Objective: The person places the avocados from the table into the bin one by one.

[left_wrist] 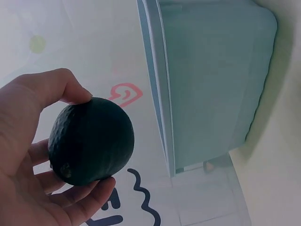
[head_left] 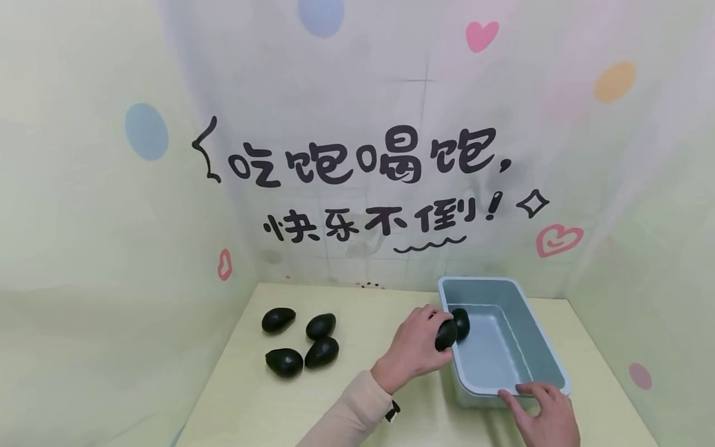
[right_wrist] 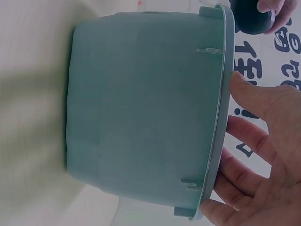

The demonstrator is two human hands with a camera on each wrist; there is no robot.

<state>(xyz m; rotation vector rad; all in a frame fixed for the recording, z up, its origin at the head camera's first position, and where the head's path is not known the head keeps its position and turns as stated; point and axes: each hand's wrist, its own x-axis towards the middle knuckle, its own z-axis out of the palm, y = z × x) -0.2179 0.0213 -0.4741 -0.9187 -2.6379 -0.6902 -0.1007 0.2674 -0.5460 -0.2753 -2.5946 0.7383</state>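
Note:
My left hand grips a dark avocado, thumb on one side and fingers on the other. In the head view it is at the left rim of a light blue plastic bin. Another avocado lies inside the bin against its left wall, partly hidden by the held one. My right hand holds the bin's near rim by the right corner, with thumb and fingers at the edge, as the right wrist view also shows.
On the left of the pale table lie several avocados: one at the back, a pair touching and one in front. A printed cloth hangs behind and along both sides.

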